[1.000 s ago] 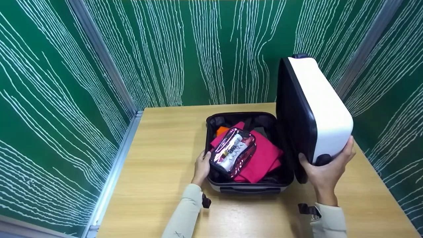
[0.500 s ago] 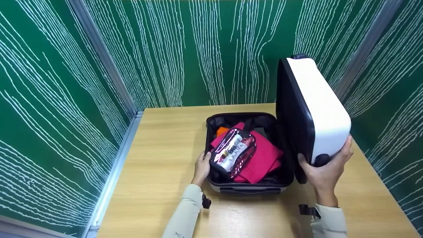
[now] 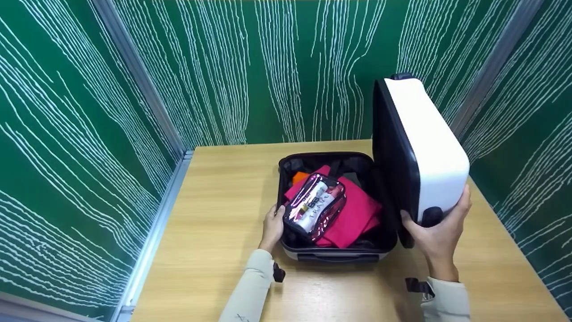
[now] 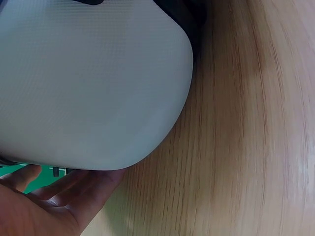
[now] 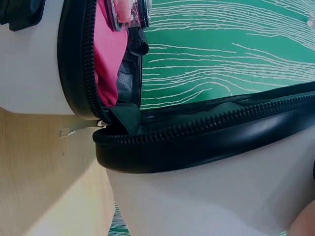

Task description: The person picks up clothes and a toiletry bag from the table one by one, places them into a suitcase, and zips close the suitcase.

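A white suitcase (image 3: 290,255) with black zip edging stands unfastened on the table, its lid (image 3: 440,147) raised steeply on the right side. My right hand (image 3: 440,237) grips the lid's near corner, thumb at the inner edge and fingers round the white shell. At the suitcase's left wall, my left hand (image 3: 272,226) holds the side with the thumb up at the rim; in the left wrist view its fingers (image 4: 93,191) lie along the shell. Inside sits a clear zipped toiletry pouch (image 3: 317,205) with bottles, on folded pink cloth (image 3: 355,210).
A bit of orange cloth (image 3: 299,177) and a dark grey item (image 3: 353,179) also lie in the suitcase. Around it is the wooden table (image 3: 214,201). Green panels (image 3: 277,80) with white wavy lines enclose the table behind and at both sides. A zip pull (image 5: 78,129) hangs at the hinge corner.
The lid has tilted slightly to the left, towards the base, and my right hand has moved with it. My left hand and the pouch have stayed in place.
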Available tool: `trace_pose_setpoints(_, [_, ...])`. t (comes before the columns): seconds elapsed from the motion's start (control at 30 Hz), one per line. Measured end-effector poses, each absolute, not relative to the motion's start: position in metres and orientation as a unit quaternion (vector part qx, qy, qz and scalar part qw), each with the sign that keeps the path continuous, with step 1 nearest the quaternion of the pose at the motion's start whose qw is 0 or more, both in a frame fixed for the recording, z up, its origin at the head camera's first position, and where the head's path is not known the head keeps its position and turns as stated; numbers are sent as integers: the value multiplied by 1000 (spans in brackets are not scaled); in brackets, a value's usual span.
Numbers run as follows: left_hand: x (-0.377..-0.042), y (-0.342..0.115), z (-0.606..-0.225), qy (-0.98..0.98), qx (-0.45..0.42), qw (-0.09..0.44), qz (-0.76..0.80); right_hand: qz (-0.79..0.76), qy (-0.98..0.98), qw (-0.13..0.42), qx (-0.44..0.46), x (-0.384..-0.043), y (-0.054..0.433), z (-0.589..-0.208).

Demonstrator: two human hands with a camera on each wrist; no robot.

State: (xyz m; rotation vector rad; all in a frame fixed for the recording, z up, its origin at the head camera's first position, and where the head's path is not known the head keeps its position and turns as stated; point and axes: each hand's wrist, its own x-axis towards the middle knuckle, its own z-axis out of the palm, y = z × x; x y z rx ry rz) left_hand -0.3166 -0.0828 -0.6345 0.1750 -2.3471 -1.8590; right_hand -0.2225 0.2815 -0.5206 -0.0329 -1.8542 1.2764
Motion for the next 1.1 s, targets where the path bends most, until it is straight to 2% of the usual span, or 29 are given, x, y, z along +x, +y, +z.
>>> trace_pose_setpoints(0.7, [-316, -83, -633, -784, 71, 61, -613, 470, -774, 424, 20, -222, 277, -526])
trace_pose_setpoints(1.1, [-314, -82, -629, -790, 72, 67, -605, 451, -786, 424, 3, -224, 278, -532])
